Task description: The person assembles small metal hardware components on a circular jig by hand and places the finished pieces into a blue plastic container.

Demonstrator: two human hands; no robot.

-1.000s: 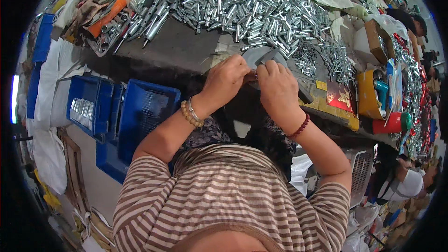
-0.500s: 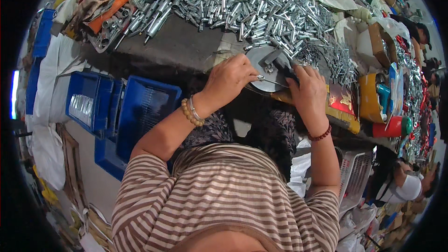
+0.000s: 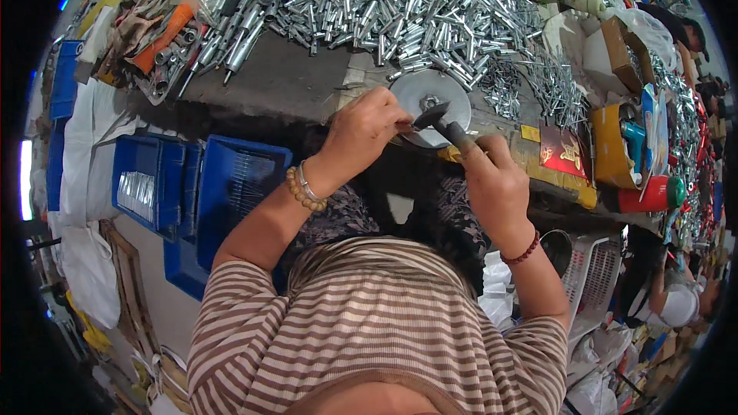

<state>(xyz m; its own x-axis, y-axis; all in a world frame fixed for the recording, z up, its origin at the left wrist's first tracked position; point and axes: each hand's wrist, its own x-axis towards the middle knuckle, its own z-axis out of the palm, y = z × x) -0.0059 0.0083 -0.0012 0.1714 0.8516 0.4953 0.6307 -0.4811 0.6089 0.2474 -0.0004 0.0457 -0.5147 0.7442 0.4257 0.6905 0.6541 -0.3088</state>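
Observation:
My left hand (image 3: 361, 132) is closed in a pinch at the near left edge of a round grey metal disc (image 3: 452, 91). A thin metal rod is in its fingertips, mostly hidden now by fingers and hammer. My right hand (image 3: 496, 184) grips the handle of a hammer (image 3: 457, 135). The dark hammer head is over the disc's near part, close to the left fingertips; whether it touches the rod I cannot tell. A small metal piece (image 3: 430, 100) shows at the disc's middle, just beyond the hammer head.
A large heap of shiny metal tubes (image 3: 415, 8) covers the far bench, with thinner pins (image 3: 557, 92) at its right. Tools (image 3: 246, 38) lie far left. Blue trays (image 3: 238, 177) stand left of my knees. A red packet (image 3: 561, 152) and yellow box (image 3: 611, 142) are right.
My right hand has come off the rod's right end and moved nearer to me, now round the hammer handle. The hammer head has swung over the disc toward my left fingertips.

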